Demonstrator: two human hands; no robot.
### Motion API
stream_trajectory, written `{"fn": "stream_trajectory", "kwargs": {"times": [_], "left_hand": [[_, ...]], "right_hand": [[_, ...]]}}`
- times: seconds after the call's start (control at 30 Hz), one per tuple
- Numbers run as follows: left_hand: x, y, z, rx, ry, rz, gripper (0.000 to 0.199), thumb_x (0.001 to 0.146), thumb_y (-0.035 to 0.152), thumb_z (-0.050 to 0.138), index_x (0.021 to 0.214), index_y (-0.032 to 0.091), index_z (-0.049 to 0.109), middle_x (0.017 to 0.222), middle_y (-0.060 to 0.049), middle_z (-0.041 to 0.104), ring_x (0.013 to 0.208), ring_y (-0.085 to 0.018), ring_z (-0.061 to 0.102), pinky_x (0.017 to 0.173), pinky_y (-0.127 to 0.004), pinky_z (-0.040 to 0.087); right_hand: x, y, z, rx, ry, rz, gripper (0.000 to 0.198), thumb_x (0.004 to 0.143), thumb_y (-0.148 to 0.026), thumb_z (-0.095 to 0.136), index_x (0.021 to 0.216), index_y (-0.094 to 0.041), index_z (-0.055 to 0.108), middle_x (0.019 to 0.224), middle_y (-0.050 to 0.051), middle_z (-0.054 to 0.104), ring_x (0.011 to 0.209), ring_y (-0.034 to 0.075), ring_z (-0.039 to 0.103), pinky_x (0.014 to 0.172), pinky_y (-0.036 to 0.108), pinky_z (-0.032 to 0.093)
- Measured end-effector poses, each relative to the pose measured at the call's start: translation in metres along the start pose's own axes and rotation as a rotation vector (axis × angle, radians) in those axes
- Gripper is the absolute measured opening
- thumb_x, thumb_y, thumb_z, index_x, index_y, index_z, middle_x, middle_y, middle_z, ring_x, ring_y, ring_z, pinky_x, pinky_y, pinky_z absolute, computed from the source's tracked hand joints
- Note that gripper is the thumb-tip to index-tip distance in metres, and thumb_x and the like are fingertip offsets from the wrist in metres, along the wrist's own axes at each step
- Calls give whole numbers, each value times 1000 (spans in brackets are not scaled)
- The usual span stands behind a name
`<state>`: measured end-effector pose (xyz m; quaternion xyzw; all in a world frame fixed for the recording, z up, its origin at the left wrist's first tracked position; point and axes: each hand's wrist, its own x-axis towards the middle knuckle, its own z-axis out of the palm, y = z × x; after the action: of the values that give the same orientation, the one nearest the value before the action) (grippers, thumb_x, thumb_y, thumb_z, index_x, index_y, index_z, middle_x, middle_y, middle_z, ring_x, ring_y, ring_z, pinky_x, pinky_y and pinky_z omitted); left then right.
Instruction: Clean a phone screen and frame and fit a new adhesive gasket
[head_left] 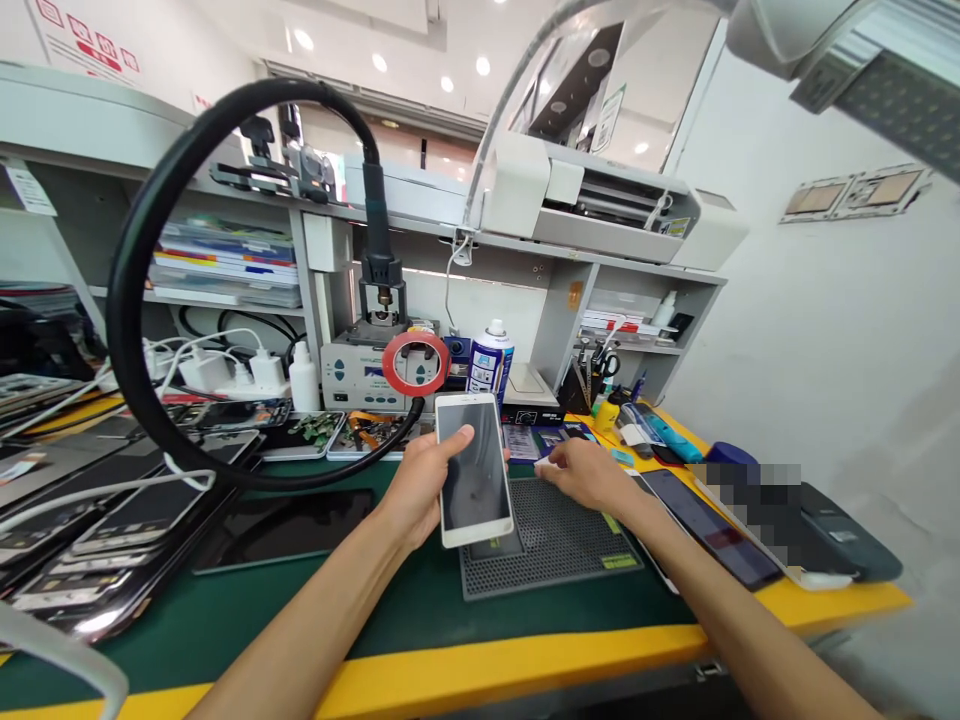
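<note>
Holding a white smartphone above the bench, the left hand has its grip wrapped round the phone's left edge and back, thumb laid across the dark glass near the top. The phone sits upright in that grip, screen toward the camera, its lower end hanging over the near edge of a grey perforated work mat.

As a judgement, the phone is light, stiff and flat, with slick glass and smooth sides, so it could slide out of a loose hold; the glass face is the fragile part. The long side edges look like the safest place to take it, pressure kept off the screen.

Right of the phone, the right hand rests low with fingers curled toward small items at the mat's far edge; whether it pinches anything I cannot tell.
</note>
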<state>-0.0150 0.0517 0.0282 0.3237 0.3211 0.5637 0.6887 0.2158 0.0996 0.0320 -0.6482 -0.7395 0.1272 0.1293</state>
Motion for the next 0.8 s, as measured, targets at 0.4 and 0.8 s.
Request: {"fn": "stream_trajectory", "kwargs": {"times": [0.4,0.8], "left_hand": [[0,1,-1,-17,-23,31,22,91,21,64,103,5,73,91,-21,79,80,-32,77,73,-43,65],[1,1,-2,-48,53,96,20,93,20,62,104,7,73,89,-17,79,82,-28,77,73,-38,64]], "right_hand": [[-19,-17,-3,180,199,-220,25,98,-33,56,82,-18,68,76,3,70,71,18,66,65,30,52],[-50,-72,20,395,136,-526,11,87,-27,64,76,-24,65,84,4,64,79,21,58,72,34,42]]}}
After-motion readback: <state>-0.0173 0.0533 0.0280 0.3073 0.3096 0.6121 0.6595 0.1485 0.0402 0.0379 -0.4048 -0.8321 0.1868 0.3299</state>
